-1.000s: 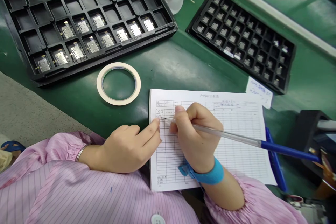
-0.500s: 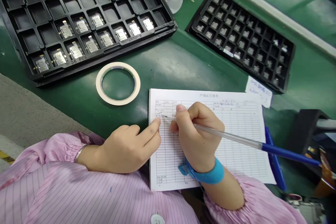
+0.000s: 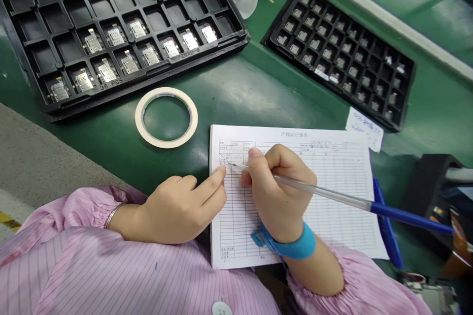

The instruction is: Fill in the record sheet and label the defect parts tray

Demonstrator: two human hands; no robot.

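A printed form [image 3: 328, 197] with a ruled grid lies on the green table in front of me, on what looks like a pad of sheets. Closed around a pen [image 3: 332, 195] with a clear barrel and blue end, my right hand [image 3: 281, 187] rests on the form. The pen tip touches the upper left cells, beside small handwriting. My left hand [image 3: 181, 209] lies at the form's left edge, index finger stretched onto the paper near the pen tip and other fingers loosely bent. Its thumb is hidden. A blue strap [image 3: 293, 243] circles my right wrist.
A roll of cream tape [image 3: 166, 143] lies left of the form. Behind it stands a black tray [image 3: 148, 64] with several metal modules. Another black tray [image 3: 269, 39] of small parts sits at back right, near a handwritten label [image 3: 364, 129]. A blue pen-like object [image 3: 386, 226] lies beside the form.
The pen in my right hand has shifted very slightly, its tip still in the same area of the form. My left hand has stayed in place.
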